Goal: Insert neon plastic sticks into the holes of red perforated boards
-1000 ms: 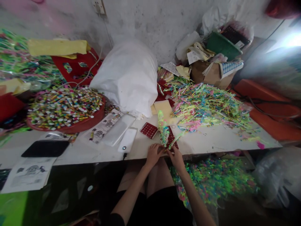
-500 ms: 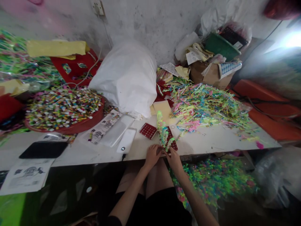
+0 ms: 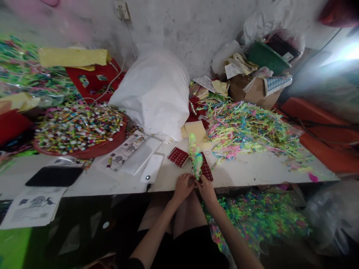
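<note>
My left hand (image 3: 183,186) and my right hand (image 3: 206,189) meet at the white table's front edge (image 3: 246,175). Together they grip the near end of a red studded tray (image 3: 206,171). A strip of neon green, yellow and pink plastic pieces (image 3: 195,157) lies along that tray, reaching away from my fingers. A second, smaller red studded tray (image 3: 178,156) sits just left of it on the table. A big loose heap of the same neon plastic pieces (image 3: 246,127) spreads over the table to the right.
A white sack (image 3: 154,91) stands behind the trays. A red basin of coloured sticks (image 3: 78,129) is at left, with a white power bank (image 3: 152,168), a black tablet (image 3: 54,176) and printed sheets (image 3: 33,207). A bag of neon scraps (image 3: 258,216) lies under the table; cardboard box (image 3: 252,91) at back.
The loose green piece that stuck out to the right of the tray has been brought in against the strip. My hands have stayed at the tray's near end; the view shifted slightly.
</note>
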A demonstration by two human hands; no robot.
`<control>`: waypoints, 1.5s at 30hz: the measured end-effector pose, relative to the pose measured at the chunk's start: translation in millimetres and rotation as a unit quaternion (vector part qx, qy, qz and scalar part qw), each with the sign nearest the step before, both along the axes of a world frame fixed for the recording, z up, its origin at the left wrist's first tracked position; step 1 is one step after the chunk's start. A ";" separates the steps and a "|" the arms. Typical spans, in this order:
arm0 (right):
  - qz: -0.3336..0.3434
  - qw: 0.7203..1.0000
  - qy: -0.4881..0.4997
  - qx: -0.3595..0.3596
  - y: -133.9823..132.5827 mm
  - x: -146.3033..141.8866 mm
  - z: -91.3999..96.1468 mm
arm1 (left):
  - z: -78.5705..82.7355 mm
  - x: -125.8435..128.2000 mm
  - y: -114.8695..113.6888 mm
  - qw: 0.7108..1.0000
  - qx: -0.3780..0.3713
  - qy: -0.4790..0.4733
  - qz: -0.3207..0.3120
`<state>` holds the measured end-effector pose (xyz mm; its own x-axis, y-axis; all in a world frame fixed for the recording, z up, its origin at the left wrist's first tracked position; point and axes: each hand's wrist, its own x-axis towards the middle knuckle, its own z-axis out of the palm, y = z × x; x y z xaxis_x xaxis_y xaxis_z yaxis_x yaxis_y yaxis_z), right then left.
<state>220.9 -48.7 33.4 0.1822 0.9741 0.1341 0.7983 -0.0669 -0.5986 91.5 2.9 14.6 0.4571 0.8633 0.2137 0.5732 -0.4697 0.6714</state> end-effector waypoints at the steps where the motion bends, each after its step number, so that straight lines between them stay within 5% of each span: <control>1: -0.001 1.000 0.002 -0.001 0.9 0.1 -0.1 | 1.2 0.2 0.2 1.000 0.002 0.000 0.000; 9: 0.003 0.986 0.166 -0.032 -2.6 20.8 8.6 | 0.6 -1.6 -21.0 0.996 0.064 -0.052 0.045; 12: -0.096 0.965 0.237 -0.054 -1.0 47.3 16.1 | 3.0 3.3 -49.6 0.988 0.120 -0.078 0.049; 16: -0.242 0.948 0.171 -0.111 24.1 85.9 26.4 | 18.9 35.3 -71.3 0.981 0.171 -0.041 -0.082; 20: -0.270 0.950 0.091 -0.125 57.3 106.4 26.7 | 19.7 89.0 -47.1 0.986 0.162 -0.008 -0.028; 25: -0.283 0.918 0.254 -0.116 67.6 116.5 17.1 | -14.1 131.1 0.5 0.985 0.137 0.061 0.085; 28: -0.274 0.843 0.453 -0.097 58.2 121.1 13.7 | -28.7 131.5 13.7 0.981 0.131 0.091 0.114; 31: -0.208 0.680 0.697 -0.091 44.2 118.6 14.2 | -31.4 120.7 16.2 0.977 0.143 0.120 0.105; 33: -0.171 0.601 0.774 -0.108 35.1 111.0 17.4 | -28.9 109.2 14.9 0.976 0.163 0.128 0.073; 37: -0.096 0.539 0.821 -0.163 29.5 86.9 29.7 | -20.9 77.0 10.6 0.971 0.203 0.125 -0.027; 40: -0.037 0.566 0.807 -0.167 43.3 73.2 37.8 | -15.7 49.7 9.0 0.966 0.201 0.126 -0.104; 45: -0.038 0.753 0.653 -0.072 80.5 68.0 33.5 | -6.0 14.0 13.5 0.951 0.174 0.133 -0.218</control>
